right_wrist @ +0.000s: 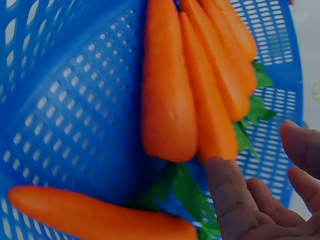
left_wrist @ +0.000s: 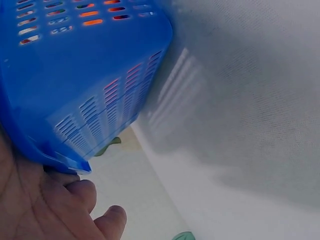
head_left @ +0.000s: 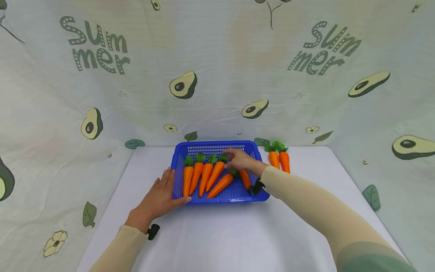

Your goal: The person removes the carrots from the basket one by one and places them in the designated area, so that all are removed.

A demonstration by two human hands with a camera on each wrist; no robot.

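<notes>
A blue plastic basket (head_left: pixel 214 143) holds several orange carrots with green leafy tops. My left hand (head_left: pixel 162 196) rests against its left side, fingers straight and thumb at the front rim. Over the basket's right half, my right hand (head_left: pixel 240 160) reaches to the leafy top of a leaning carrot (head_left: pixel 215 176). In the right wrist view its fingers are spread, one fingertip at the top end of that carrot (right_wrist: pixel 215 132). A slanted carrot (head_left: pixel 221 186) lies nearer the front. Below the right wrist, another carrot (head_left: pixel 245 179) is partly hidden.
Two more carrots (head_left: pixel 284 161) lie on the white table (head_left: pixel 217 234), right of the basket and partly behind the right forearm. A cloth backdrop (head_left: pixel 217 49) with printed avocados and lettering hangs behind the table and at its sides.
</notes>
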